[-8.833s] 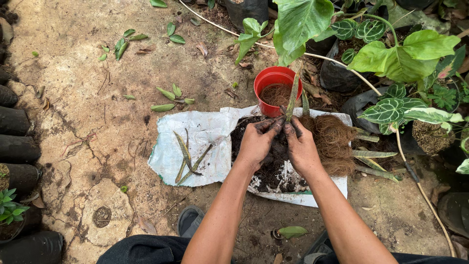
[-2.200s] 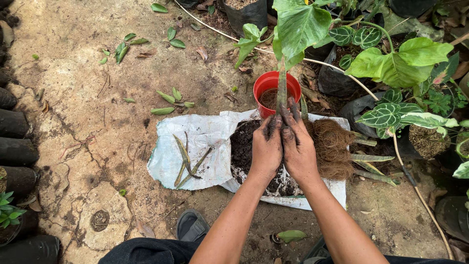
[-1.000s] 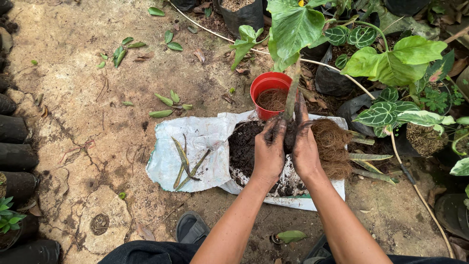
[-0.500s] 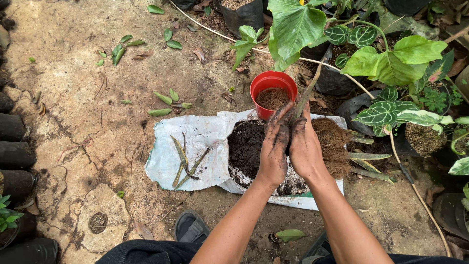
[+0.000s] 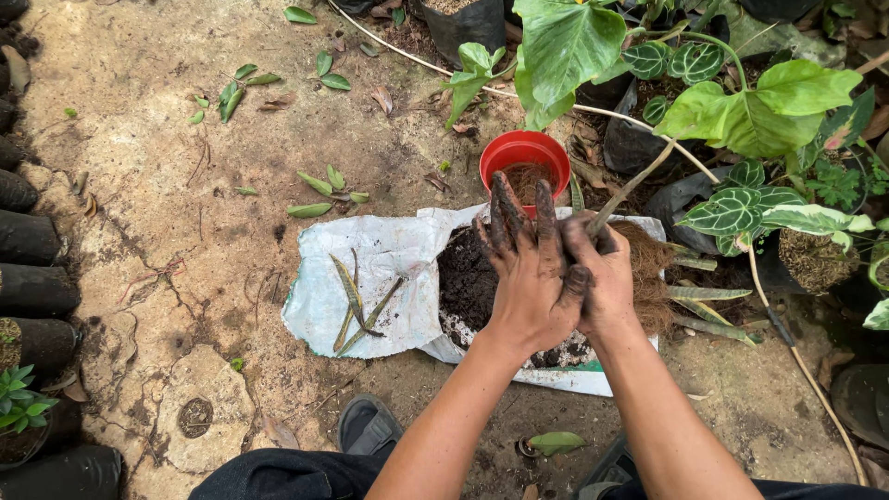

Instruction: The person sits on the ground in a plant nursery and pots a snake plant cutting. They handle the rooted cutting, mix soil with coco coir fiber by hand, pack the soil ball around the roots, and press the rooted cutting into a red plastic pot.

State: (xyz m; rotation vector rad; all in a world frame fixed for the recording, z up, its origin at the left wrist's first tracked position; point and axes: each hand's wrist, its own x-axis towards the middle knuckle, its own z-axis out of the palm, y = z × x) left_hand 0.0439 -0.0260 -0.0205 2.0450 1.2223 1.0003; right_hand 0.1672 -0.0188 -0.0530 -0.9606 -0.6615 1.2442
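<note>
The right hand (image 5: 607, 278) has its grip clamped on the stem of a leafy plant cutting (image 5: 639, 171), held just above the white plastic sack (image 5: 370, 278) spread on the ground, while the soil-caked left hand (image 5: 528, 268) rests against it with fingers spread, gripping nothing. Judging by this, potting is only partly done: the red pot (image 5: 525, 159) beyond the hands holds some brown fibre, yet the cutting is not in it, and a heap of dark soil (image 5: 468, 282) and coconut husk (image 5: 648, 278) lies unused on the sack
</note>
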